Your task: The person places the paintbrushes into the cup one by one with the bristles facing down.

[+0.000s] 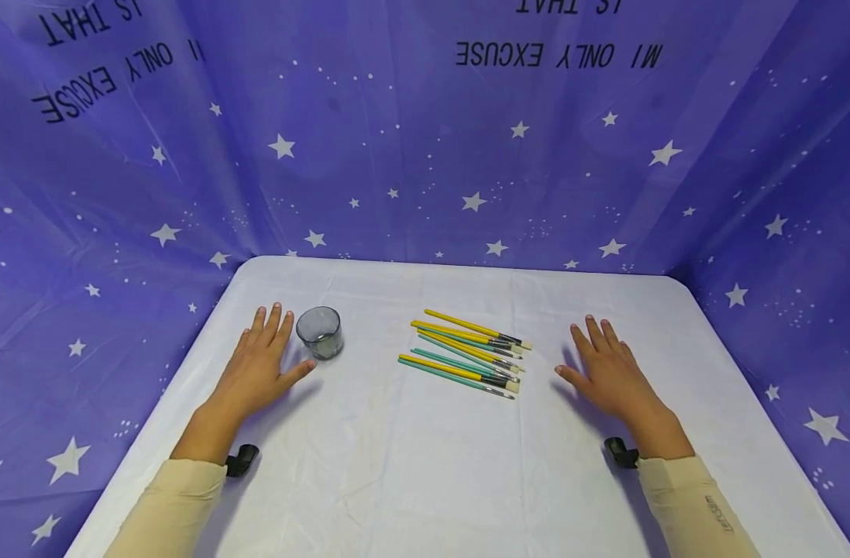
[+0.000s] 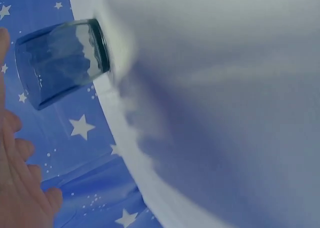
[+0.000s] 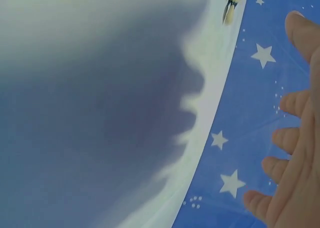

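My left hand (image 1: 257, 368) is spread palm down at the left of the table, holding nothing. Just right of its fingers a grey-tinted clear glass (image 1: 320, 333) stands upright; the left wrist view shows the same glass (image 2: 62, 63) beside the left hand (image 2: 22, 173). Several paintbrushes (image 1: 462, 356) with yellow or teal handles lie loosely side by side at the table's middle, bristles pointing right. To the right of those bristles, my right hand (image 1: 609, 372) is also spread and empty. In the right wrist view, bristle tips (image 3: 231, 8) show at the top, away from the right hand (image 3: 295, 153).
A white cloth covers the table (image 1: 438, 480). Behind it and along both sides hangs a purple-blue curtain (image 1: 425, 155) with white stars and black lettering. A small black device (image 1: 242, 460) sits at the left wrist, another black device (image 1: 621, 453) at the right.
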Motion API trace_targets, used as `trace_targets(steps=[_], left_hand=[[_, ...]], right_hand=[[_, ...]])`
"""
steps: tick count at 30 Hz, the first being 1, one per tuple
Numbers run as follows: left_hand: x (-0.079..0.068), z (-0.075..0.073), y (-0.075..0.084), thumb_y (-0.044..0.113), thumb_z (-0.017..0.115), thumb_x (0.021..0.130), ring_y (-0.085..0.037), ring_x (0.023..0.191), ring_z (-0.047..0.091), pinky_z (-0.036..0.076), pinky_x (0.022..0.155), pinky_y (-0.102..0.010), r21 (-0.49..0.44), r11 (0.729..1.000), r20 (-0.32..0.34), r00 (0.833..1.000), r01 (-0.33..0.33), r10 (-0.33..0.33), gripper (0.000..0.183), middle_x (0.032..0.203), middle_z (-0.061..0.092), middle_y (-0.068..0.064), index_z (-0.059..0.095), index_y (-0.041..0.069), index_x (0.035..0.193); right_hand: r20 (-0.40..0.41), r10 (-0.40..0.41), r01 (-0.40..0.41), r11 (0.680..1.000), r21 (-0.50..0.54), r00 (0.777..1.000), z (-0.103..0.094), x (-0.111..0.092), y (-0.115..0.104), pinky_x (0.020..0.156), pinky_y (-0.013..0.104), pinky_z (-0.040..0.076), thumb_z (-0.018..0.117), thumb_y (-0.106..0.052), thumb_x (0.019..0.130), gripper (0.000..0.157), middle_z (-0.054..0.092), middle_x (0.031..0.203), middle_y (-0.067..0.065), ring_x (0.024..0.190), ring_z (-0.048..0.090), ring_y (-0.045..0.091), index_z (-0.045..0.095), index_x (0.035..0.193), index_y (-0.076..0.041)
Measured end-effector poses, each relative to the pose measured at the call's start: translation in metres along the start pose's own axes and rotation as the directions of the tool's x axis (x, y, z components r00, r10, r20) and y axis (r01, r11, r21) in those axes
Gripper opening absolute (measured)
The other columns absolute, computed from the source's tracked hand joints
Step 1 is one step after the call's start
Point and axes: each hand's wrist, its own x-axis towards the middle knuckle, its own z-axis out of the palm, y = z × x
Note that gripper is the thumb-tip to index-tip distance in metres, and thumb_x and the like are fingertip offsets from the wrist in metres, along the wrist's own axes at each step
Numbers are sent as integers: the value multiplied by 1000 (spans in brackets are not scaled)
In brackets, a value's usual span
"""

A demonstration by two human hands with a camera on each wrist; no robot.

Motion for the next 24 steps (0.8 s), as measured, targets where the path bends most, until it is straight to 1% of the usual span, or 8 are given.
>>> trace_targets(steps=[4,8,9,11,15,19,21,24], left_hand=[[7,4,2,56,58,95,-34,150,-6,13,114,-59,-152,988,3,1000,7,-6,96,163,5,-22,14,-2,157],[14,8,4,51,63,94,-40,148,8,15,113,-59,-306,952,-2,1000,25,-27,96,162,10,-23,12,0,158],[16,8,3,50,64,94,-43,146,16,19,112,-59,-336,941,1,999,36,-38,96,162,12,-24,12,0,158],[19,10,2,45,65,95,-45,143,24,26,110,-58,-406,912,10,998,53,-54,95,160,16,-26,11,-1,157],[24,14,-1,37,66,96,-47,137,35,38,104,-54,-533,841,38,996,93,-86,92,157,24,-27,8,-1,157],[30,17,-2,33,67,96,-47,137,35,38,104,-52,-624,772,56,992,123,-114,92,156,27,-25,7,1,158],[32,19,-1,33,69,95,-47,137,35,38,104,-51,-647,750,57,990,137,-131,92,156,27,-25,9,2,158],[34,23,1,29,70,95,-47,137,35,37,105,-52,-652,744,45,988,143,-150,89,155,28,-27,13,-2,157]], right_hand=[[-2,-54,54,998,32,999,-2,16,-6,109,66,16,54,-54,98,84,15,158,31,145,10,49,28,154,3],[14,-92,91,992,87,996,-2,34,-16,110,62,19,59,-47,97,80,19,158,28,144,17,48,29,154,0],[20,-100,97,989,114,995,-1,39,-19,110,62,20,60,-45,98,79,20,158,28,144,18,48,29,154,0],[33,-118,110,978,175,992,-1,48,-26,111,61,20,63,-39,97,76,21,158,27,143,20,47,29,154,-1],[43,-165,145,942,301,985,-1,66,-41,111,59,22,66,-28,97,71,28,156,24,143,26,44,32,153,-2],[37,-180,152,912,381,983,-5,83,-56,107,57,33,67,-26,96,66,38,152,18,137,39,39,37,152,-6],[43,-190,156,898,410,981,-7,91,-63,103,55,38,67,-24,96,63,41,151,16,132,45,37,39,151,-7],[70,-206,157,887,434,976,-8,103,-72,99,54,43,66,-23,97,61,43,150,15,127,51,35,41,150,-8]])
